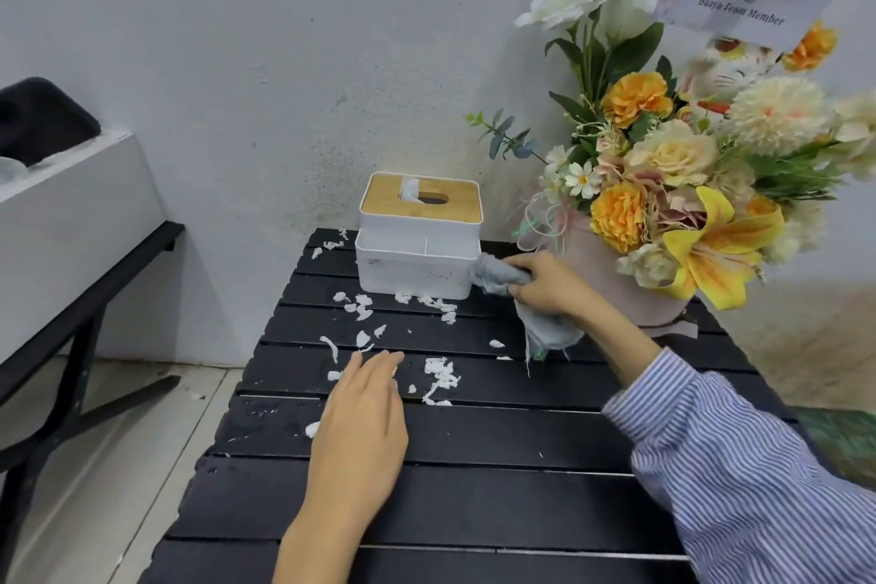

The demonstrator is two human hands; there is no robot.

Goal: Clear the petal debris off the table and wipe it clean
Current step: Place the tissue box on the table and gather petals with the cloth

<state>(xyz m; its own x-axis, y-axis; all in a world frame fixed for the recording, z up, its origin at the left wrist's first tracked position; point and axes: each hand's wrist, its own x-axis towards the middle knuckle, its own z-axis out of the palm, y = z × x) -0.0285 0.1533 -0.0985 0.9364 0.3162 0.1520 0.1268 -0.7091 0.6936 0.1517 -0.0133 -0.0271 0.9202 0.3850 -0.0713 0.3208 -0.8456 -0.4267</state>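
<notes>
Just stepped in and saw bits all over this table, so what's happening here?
A person is cleaning a black slatted table. The right hand grips a bunched grey cloth against the side of the white tissue box, beside the flower arrangement. The left hand lies flat, fingers straight, among the white petal scraps. Scraps are still scattered across the middle and back of the table, so the clearing isn't finished.

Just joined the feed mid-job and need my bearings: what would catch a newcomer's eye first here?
The big orange, yellow and cream flower arrangement at the table's far right corner stands out most. Next come the white petal scraps scattered across the black slatted table, in front of the white tissue box. The right hand grips a grey cloth beside the box, while the left hand lies flat among the scraps.
</notes>
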